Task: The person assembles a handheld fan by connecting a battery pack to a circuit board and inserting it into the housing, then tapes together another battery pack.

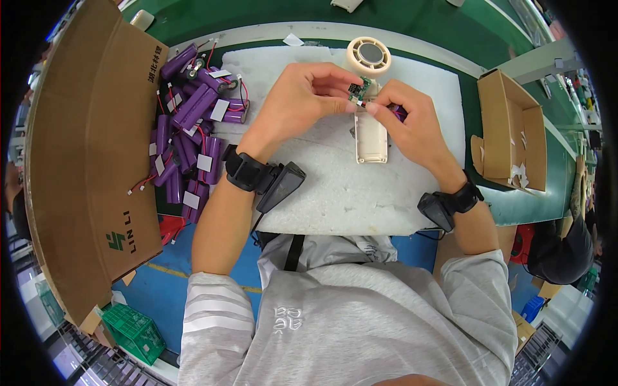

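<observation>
My left hand (298,101) pinches a small green circuit board (358,90) between thumb and fingers. Close against it, my right hand (412,121) has thumb and forefinger together on a small wire plug (362,103) at the board's lower edge. Whether the plug is seated in the board cannot be made out. Part of a purple battery (400,113) shows under the right hand's fingers. Below both hands lies an open cream plastic housing (371,140), hollow side up. Just beyond the hands is a round cream fan head (369,56) with a grey centre.
A white foam sheet (322,199) covers the work area. Several purple batteries with wires and white pads (193,109) are heaped at the left, beside a tall cardboard box (96,148). An open smaller carton (508,135) stands at the right. A green crate (134,333) sits on the floor.
</observation>
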Tool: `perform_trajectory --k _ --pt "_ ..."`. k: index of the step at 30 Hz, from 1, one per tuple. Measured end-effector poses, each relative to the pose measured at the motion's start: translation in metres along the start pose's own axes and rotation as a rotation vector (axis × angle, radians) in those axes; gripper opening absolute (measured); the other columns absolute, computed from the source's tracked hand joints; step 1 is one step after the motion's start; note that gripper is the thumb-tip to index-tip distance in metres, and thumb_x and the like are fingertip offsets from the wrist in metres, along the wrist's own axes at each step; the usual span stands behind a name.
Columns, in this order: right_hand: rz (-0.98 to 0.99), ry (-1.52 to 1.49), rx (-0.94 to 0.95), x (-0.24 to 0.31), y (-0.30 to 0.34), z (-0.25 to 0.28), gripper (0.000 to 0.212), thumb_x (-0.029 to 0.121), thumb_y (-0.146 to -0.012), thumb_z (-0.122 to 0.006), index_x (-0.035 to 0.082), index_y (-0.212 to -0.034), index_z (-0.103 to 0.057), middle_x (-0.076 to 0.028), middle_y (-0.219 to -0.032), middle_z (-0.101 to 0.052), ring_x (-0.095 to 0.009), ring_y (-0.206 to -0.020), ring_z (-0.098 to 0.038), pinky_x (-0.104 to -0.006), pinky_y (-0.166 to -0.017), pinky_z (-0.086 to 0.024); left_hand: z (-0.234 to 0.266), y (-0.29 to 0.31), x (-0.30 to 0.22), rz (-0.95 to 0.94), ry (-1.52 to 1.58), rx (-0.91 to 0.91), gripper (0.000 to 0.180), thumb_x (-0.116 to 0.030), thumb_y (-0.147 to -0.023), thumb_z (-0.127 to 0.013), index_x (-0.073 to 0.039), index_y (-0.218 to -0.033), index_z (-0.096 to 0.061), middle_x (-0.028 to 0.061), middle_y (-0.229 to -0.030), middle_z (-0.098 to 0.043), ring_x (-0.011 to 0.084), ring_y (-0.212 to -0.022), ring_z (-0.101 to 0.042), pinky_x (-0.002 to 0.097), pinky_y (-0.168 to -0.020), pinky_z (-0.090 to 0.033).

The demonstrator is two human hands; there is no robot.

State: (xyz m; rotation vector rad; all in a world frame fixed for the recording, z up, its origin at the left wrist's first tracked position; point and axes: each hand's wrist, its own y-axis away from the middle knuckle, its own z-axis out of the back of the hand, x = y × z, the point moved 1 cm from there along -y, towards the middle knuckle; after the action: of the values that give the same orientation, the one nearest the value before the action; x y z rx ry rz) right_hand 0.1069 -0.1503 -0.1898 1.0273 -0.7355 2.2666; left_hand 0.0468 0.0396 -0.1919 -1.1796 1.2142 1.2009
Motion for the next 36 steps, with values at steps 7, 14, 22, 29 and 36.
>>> perform_trajectory --k 7,14,22,29,36 --pt "-0.006 -0.002 0.002 0.0 -0.002 0.001 0.013 0.008 -0.083 -0.063 -0.002 -0.077 -0.056 -0.004 -0.072 -0.051 -0.011 -0.062 -0.044 -0.0243 -0.057 -0.036 0.0 -0.003 0.002 -0.021 0.032 0.001 0.025 0.006 -0.072 -0.07 0.0 -0.096 -0.065 0.0062 -0.084 -0.067 0.0106 -0.077 -0.063 0.0243 -0.074 -0.052" --pt "-0.013 -0.012 -0.009 0.003 -0.001 -0.001 0.013 0.008 -0.082 -0.063 -0.002 -0.077 -0.056 -0.005 -0.072 -0.052 -0.012 -0.061 -0.045 -0.0251 -0.056 -0.036 0.001 -0.001 0.006 -0.033 0.043 0.035 0.025 0.005 -0.072 -0.07 0.0 -0.096 -0.065 0.0031 -0.079 -0.063 0.0083 -0.072 -0.059 0.0229 -0.07 -0.05" --pt "0.01 0.004 -0.006 -0.001 -0.001 0.0 0.013 0.009 -0.082 -0.063 -0.001 -0.077 -0.057 -0.005 -0.071 -0.052 -0.013 -0.061 -0.046 -0.0256 -0.056 -0.037 0.001 -0.002 0.002 0.034 -0.022 0.079 0.031 0.005 -0.075 -0.07 0.001 -0.106 -0.064 0.004 -0.093 -0.065 0.0088 -0.082 -0.061 0.0235 -0.077 -0.051" --pt "0.071 0.048 -0.012 0.002 0.0 -0.001 0.012 0.008 -0.082 -0.063 -0.001 -0.078 -0.058 -0.006 -0.075 -0.053 -0.013 -0.063 -0.049 -0.0257 -0.057 -0.038 -0.007 0.001 0.006 -0.085 -0.038 -0.004 0.033 0.001 -0.074 -0.068 -0.001 -0.107 -0.066 0.0056 -0.083 -0.065 0.01 -0.074 -0.06 0.0248 -0.072 -0.051" --pt "0.0 -0.103 -0.138 0.006 -0.002 0.0 0.012 0.001 -0.081 -0.063 0.0 -0.092 -0.058 -0.005 -0.087 -0.057 -0.008 -0.067 -0.052 -0.0214 -0.057 -0.042 -0.012 0.001 0.004 -0.183 -0.288 0.018 0.034 0.003 -0.079 -0.06 0.002 -0.113 -0.062 0.0081 -0.103 -0.066 0.0118 -0.089 -0.061 0.026 -0.081 -0.051"
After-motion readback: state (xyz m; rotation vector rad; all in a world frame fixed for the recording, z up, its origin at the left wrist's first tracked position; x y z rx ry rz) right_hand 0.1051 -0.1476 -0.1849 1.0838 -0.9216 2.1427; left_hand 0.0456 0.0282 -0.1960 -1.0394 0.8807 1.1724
